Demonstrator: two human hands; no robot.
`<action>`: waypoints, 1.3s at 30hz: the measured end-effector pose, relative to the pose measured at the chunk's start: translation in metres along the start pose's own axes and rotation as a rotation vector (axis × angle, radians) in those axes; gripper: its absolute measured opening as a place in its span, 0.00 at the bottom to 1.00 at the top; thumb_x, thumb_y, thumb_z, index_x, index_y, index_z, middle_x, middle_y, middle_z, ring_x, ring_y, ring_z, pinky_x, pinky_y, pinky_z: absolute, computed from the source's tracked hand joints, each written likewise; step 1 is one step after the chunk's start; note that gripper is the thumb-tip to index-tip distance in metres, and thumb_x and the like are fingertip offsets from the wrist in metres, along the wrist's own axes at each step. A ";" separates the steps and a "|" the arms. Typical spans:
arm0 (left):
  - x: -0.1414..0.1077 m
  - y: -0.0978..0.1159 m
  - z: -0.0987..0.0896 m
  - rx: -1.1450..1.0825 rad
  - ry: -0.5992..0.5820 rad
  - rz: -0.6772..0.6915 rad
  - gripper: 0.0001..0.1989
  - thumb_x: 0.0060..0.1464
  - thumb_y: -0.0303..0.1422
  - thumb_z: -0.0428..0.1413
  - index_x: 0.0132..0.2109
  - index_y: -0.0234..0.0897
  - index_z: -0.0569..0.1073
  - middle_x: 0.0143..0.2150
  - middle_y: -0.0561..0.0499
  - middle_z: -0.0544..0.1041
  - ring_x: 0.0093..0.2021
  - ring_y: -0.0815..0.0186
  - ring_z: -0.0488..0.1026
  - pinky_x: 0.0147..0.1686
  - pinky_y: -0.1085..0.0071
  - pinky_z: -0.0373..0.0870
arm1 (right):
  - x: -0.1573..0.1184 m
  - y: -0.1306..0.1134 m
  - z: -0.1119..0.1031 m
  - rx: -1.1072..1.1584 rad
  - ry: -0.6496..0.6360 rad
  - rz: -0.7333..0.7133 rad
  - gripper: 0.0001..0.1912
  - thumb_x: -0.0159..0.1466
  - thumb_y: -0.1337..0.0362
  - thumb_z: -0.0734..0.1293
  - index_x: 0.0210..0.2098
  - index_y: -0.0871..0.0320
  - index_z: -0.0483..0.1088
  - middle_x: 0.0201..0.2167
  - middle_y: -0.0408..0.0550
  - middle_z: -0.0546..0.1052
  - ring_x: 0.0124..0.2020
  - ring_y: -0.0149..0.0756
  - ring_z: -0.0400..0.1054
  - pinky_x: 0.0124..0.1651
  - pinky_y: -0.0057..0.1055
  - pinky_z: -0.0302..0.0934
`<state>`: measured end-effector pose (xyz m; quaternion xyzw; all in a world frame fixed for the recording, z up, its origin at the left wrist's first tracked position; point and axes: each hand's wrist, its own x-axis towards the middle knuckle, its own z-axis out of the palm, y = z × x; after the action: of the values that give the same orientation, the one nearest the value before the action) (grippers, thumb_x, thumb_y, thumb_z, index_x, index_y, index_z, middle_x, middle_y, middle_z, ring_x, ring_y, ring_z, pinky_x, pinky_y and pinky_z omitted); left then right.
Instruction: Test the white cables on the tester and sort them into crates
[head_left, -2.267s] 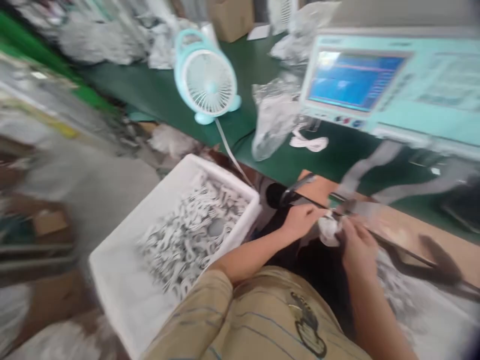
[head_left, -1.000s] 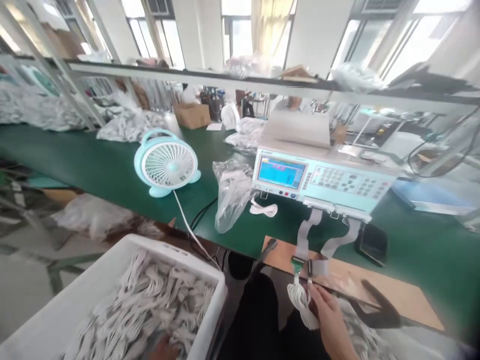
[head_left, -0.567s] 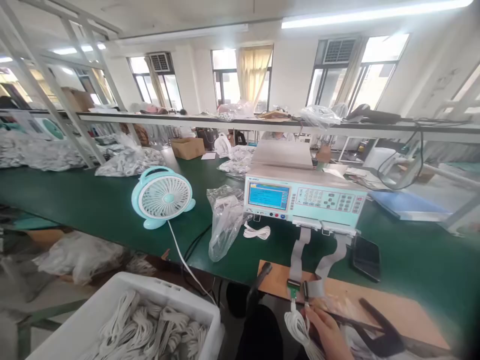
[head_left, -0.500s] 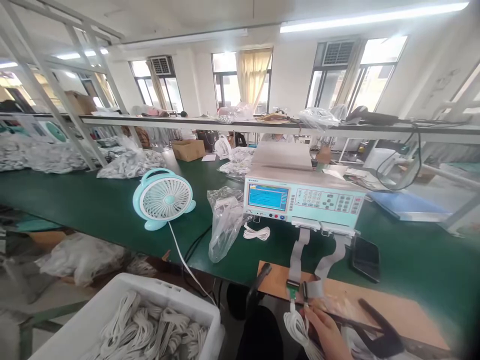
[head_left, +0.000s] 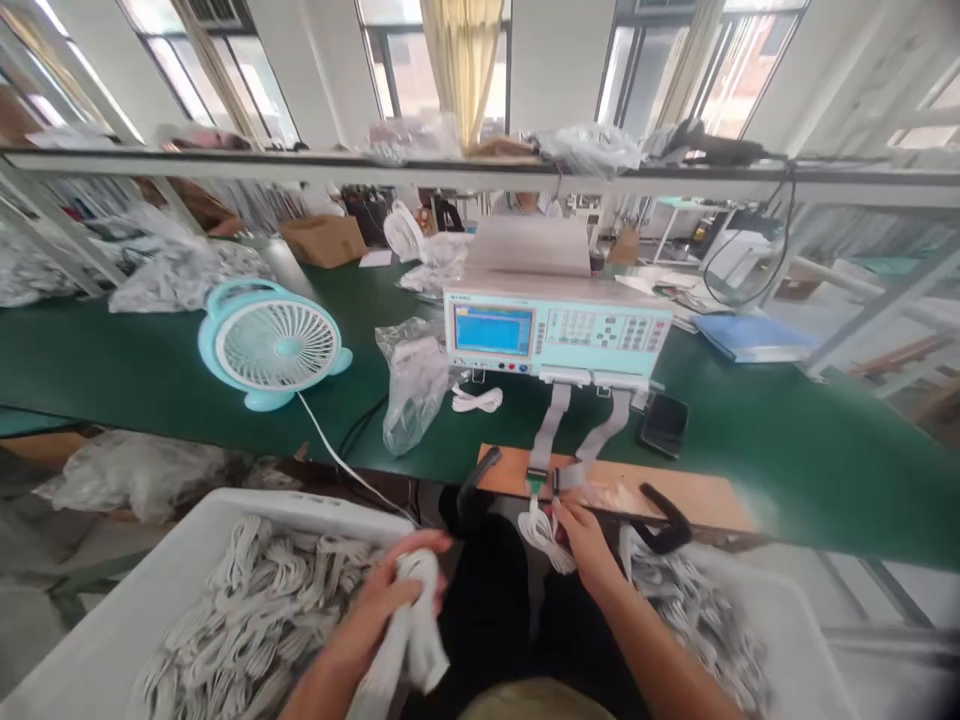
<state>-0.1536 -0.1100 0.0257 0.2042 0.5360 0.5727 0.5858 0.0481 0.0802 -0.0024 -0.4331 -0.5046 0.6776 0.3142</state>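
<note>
My left hand (head_left: 390, 600) is closed around a white cable bundle (head_left: 421, 610), blurred by motion, beside the left bin. At the small wooden board's front edge, my right hand (head_left: 579, 535) pinches a plug end of another coiled white cable (head_left: 541, 535). That cable's other end sits at a green connector (head_left: 535, 480). Two grey ribbon cables (head_left: 551, 425) run from the connectors up to the tester (head_left: 607, 345), whose blue screen is lit.
A white bin (head_left: 225, 500) of coiled cables stands at the lower left, another (head_left: 795, 610) at the lower right. On the green table (head_left: 765, 450) are a fan (head_left: 285, 345), a plastic bag (head_left: 412, 390), a phone (head_left: 664, 425) and a blue folder (head_left: 754, 335).
The view has tilted down and widened over my lap. My left hand has come into view with a cable bundle. My right hand remains at the connectors.
</note>
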 end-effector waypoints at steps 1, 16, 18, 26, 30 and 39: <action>0.006 -0.004 0.019 -0.014 -0.056 -0.006 0.29 0.39 0.33 0.60 0.52 0.42 0.65 0.35 0.48 0.74 0.25 0.66 0.71 0.23 0.71 0.68 | 0.000 0.000 0.000 0.001 0.004 0.004 0.22 0.48 0.45 0.67 0.24 0.61 0.71 0.13 0.38 0.60 0.17 0.28 0.50 0.22 0.26 0.43; 0.063 -0.013 0.090 -0.070 -0.306 -0.118 0.33 0.37 0.24 0.56 0.55 0.37 0.65 0.30 0.50 0.74 0.21 0.68 0.71 0.21 0.74 0.68 | -0.018 0.012 0.005 -0.122 0.028 -0.116 0.18 0.54 0.52 0.62 0.17 0.57 0.57 0.14 0.36 0.56 0.19 0.27 0.49 0.23 0.26 0.46; 0.055 -0.022 0.094 -0.092 -0.314 -0.165 0.31 0.37 0.24 0.56 0.54 0.36 0.66 0.31 0.50 0.74 0.22 0.67 0.72 0.21 0.74 0.68 | -0.030 0.012 -0.009 -0.176 -0.035 -0.114 0.18 0.55 0.53 0.61 0.17 0.56 0.55 0.14 0.37 0.56 0.19 0.27 0.50 0.22 0.26 0.46; 0.053 -0.062 0.108 -0.491 0.072 -0.349 0.16 0.41 0.26 0.53 0.42 0.37 0.66 0.35 0.50 0.75 0.33 0.63 0.75 0.30 0.63 0.74 | -0.065 -0.014 -0.133 -1.260 0.064 -0.185 0.08 0.59 0.61 0.62 0.30 0.59 0.69 0.28 0.50 0.69 0.29 0.39 0.64 0.31 0.32 0.55; 0.058 -0.069 0.122 -0.532 0.089 -0.439 0.15 0.42 0.26 0.52 0.41 0.38 0.65 0.32 0.51 0.75 0.32 0.62 0.75 0.31 0.62 0.74 | -0.085 -0.009 -0.104 -1.035 -0.426 -0.490 0.15 0.63 0.65 0.60 0.49 0.54 0.65 0.42 0.52 0.69 0.41 0.38 0.65 0.43 0.32 0.60; 0.047 -0.085 0.125 -0.598 -0.056 -0.418 0.13 0.42 0.26 0.53 0.39 0.37 0.66 0.28 0.53 0.72 0.27 0.67 0.71 0.26 0.72 0.69 | -0.079 0.006 -0.057 -0.508 -0.711 -0.625 0.12 0.64 0.63 0.60 0.46 0.56 0.66 0.39 0.51 0.70 0.43 0.36 0.64 0.47 0.34 0.60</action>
<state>-0.0185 -0.0435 -0.0225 -0.0744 0.3587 0.5662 0.7384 0.1332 0.0333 0.0069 -0.0685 -0.8327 0.5133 0.1958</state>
